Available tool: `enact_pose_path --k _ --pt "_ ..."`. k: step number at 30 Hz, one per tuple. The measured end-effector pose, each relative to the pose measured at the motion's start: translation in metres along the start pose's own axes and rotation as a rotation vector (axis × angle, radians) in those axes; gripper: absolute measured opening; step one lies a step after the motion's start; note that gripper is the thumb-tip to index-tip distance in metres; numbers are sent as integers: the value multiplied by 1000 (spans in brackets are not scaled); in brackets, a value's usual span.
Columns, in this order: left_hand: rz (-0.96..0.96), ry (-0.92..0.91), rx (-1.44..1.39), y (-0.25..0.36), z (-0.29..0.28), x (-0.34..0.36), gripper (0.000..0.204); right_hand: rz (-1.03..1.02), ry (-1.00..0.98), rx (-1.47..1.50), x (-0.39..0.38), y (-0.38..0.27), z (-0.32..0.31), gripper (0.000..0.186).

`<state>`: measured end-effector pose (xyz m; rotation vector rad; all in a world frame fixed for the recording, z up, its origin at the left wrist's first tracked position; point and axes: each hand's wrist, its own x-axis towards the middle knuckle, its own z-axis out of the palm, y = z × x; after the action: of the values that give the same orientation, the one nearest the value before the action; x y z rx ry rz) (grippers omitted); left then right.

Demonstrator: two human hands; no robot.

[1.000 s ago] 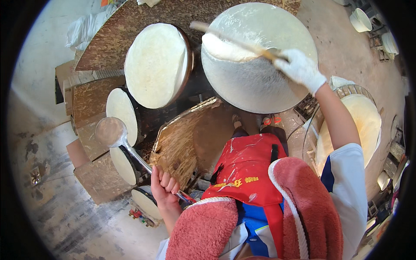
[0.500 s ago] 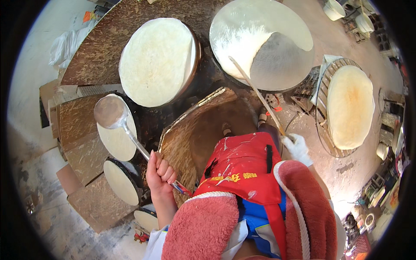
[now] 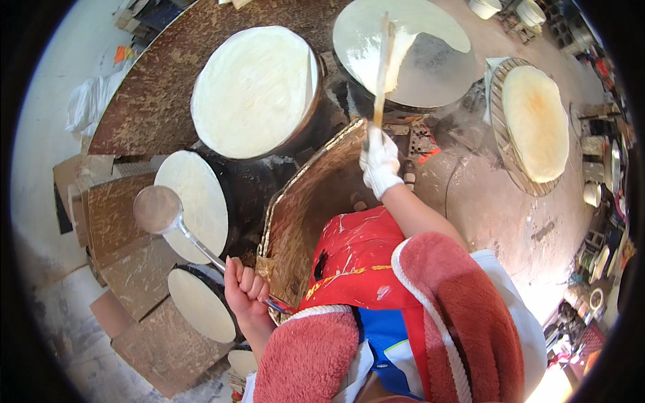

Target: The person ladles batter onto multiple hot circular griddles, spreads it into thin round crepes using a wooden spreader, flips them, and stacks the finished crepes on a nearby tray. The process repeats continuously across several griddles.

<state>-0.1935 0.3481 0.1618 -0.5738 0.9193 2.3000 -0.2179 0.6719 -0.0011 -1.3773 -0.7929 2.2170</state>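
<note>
Here's the big round griddle (image 3: 437, 84), grey and bare through its middle and right. A broad pale flatbread (image 3: 255, 94) sits to the griddle's left; white batter (image 3: 366, 54) coats the griddle's left and far side. Right of the griddle, a slatted rack (image 3: 498, 117) carries a browned flatbread (image 3: 536, 124). The ladle (image 3: 159, 209) is up, left of the griddle and nearer the person; the stick (image 3: 381, 74) reaches over the batter, contact hard to call. Gloved right hand (image 3: 379, 161), near side of the griddle: fingers wrapped round the stick. Bare left hand (image 3: 248, 285): fingers closed round the ladle's handle. Danger here: a tilted, heavy stroke could tear the batter; a low wrist could catch the griddle's rim.
</note>
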Motion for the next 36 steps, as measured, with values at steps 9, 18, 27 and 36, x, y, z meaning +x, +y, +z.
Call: enact_pose_path --k 9,18,27,36 --pt "-16 58 -95 20 -20 3 39 83 -69 -108 -6 7 27 33" --pt "-77 31 -70 28 -10 18 39 43 36 -45 -3 -48 -19 31" --pt "-98 -33 38 25 9 25 40 143 -37 -89 -17 -20 -13 40" --pt "-156 -92 76 12 35 37 39 141 -4 -128 -6 -82 -96 38"
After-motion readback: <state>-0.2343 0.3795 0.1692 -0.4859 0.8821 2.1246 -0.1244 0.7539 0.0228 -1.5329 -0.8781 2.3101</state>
